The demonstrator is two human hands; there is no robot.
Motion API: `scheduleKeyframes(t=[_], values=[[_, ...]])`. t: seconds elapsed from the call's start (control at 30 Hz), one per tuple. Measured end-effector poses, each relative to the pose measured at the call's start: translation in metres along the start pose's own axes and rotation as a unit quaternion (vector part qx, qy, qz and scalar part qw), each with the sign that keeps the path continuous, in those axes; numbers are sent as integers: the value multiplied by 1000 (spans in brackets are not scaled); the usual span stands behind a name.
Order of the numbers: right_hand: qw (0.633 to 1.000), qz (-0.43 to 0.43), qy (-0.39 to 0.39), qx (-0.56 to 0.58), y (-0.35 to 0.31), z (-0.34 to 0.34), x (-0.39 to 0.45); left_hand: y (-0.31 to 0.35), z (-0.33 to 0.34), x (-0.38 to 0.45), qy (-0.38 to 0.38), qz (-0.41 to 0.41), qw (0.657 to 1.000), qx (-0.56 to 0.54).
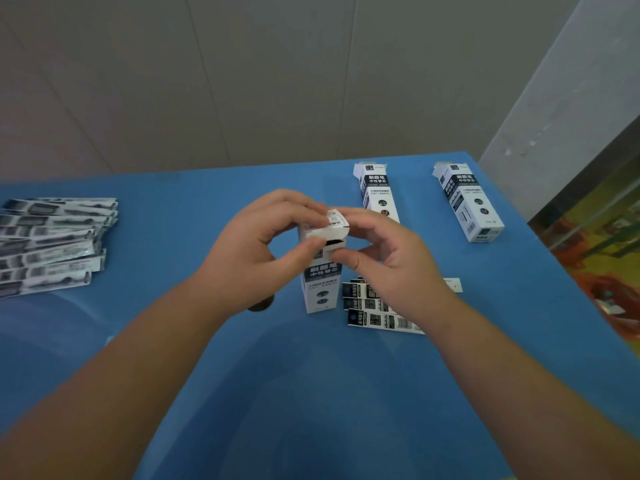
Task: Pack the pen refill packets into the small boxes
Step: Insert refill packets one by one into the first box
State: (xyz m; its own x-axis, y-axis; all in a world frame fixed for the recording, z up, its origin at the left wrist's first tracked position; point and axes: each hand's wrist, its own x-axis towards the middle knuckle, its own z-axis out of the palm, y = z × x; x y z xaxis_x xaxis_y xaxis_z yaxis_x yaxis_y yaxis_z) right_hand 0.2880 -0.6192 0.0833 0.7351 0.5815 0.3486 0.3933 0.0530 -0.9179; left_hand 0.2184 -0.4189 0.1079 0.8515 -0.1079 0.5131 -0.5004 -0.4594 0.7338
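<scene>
Both hands, left hand point(256, 244) and right hand point(388, 258), are pinching the top flaps of an upright box point(320, 282) standing on the blue surface point(311, 393).

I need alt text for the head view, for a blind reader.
Both hands, left and right, hold the top flaps of an upright box on a blue table. Two more boxes stand behind, flat boxes lie beside it, and packets are stacked far left.
</scene>
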Motion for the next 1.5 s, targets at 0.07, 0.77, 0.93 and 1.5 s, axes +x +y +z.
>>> scheduleKeyframes(t=[0.07, 0.77, 0.93, 1.5], values=[[1000, 5, 10, 7, 0, 1, -1, 0, 3, 0, 15, 3, 1000, 15], [988, -91, -22, -119, 11, -10, 1, 0, 6, -5, -6, 2, 991, 130], [989, -91, -31, -113, 13, -10, 3, -6, 13, -14, 9, -8, 994, 109], [976, 130, -68, -158, 66, 2, 40, -96, 53, -12, 32, -314, 946, 71]])
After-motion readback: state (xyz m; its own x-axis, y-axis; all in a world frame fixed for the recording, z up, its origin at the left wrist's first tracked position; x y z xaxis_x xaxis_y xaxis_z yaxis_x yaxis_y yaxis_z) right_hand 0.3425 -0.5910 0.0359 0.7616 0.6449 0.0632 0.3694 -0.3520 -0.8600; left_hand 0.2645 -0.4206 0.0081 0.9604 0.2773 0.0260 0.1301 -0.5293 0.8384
